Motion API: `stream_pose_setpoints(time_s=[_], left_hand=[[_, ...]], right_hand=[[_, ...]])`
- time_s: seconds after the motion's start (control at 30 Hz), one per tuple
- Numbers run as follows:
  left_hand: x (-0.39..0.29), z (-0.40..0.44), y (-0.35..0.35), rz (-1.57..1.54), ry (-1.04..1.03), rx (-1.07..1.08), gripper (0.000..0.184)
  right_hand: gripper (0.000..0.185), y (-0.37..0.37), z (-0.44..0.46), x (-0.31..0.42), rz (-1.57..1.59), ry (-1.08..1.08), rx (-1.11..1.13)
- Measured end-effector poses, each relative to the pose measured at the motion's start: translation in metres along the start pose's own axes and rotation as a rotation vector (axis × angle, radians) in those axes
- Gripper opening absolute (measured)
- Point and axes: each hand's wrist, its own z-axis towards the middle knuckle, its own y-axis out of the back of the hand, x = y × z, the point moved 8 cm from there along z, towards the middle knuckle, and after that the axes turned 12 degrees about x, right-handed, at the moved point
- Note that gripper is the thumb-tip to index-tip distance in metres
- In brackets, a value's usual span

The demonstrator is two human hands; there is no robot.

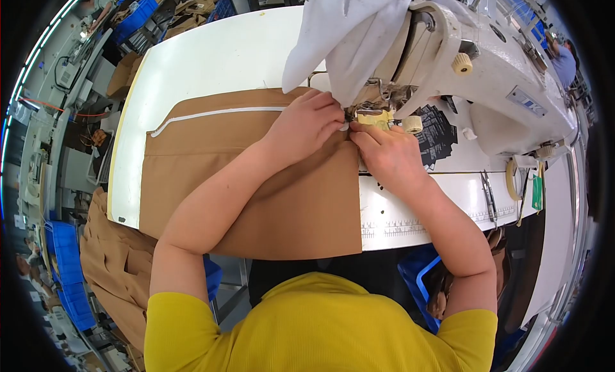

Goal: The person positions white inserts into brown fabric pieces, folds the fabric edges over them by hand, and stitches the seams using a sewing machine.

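Both my left hand [302, 123] and right hand [392, 155] have bunched fingers that seem to pinch the cloth [295, 212] at its far corner, close by the machine [506, 80]; the rest spreads across the desk [218, 52]. I judge this as lining up the edge, which calls for steady, flat guiding.

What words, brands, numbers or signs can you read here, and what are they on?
None can be read with certainty.
Plate on the sewing machine: large letters, perhaps ending in "K", too blurred to be sure.
Black labels beside it: pale print, too small to read.
Ruler along the table's front edge: tick marks show; any numbers are too small.
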Motion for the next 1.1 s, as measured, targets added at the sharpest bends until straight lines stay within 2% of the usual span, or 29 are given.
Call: stream_pose_setpoints(time_s=[0.07,0.17,0.3,0.37,0.47,0.57,0.77,1.1], left_hand=[[-0.013,-0.003,-0.007,0.191,-0.130,0.102,0.018],[-0.021,-0.010,-0.017,0.153,-0.149,0.185,0.022],[-0.025,-0.016,-0.017,0.136,-0.096,0.214,0.029],[-0.026,-0.018,-0.016,0.068,-0.107,0.152,0.037],[-0.028,-0.018,-0.017,0.108,-0.146,0.155,0.043],[-0.028,-0.018,-0.018,0.130,-0.130,0.166,0.044],[-0.028,-0.017,-0.018,0.140,-0.132,0.176,0.044],[-0.026,-0.016,-0.018,0.126,-0.111,0.170,0.042]], right_hand=[[0.014,0.000,0.000,0.000,-0.012,0.012,-0.016],[0.014,0.002,0.000,0.000,-0.005,0.003,-0.027],[0.013,0.002,-0.001,-0.006,0.059,-0.036,-0.029],[0.013,0.007,-0.004,-0.010,0.177,-0.032,-0.048],[0.014,0.013,-0.010,-0.014,0.164,-0.053,-0.058],[0.022,0.007,-0.010,-0.021,0.113,-0.134,0.050],[0.032,0.009,-0.005,-0.013,0.020,-0.076,0.028],[0.030,0.005,-0.002,-0.015,-0.010,-0.130,0.063]])
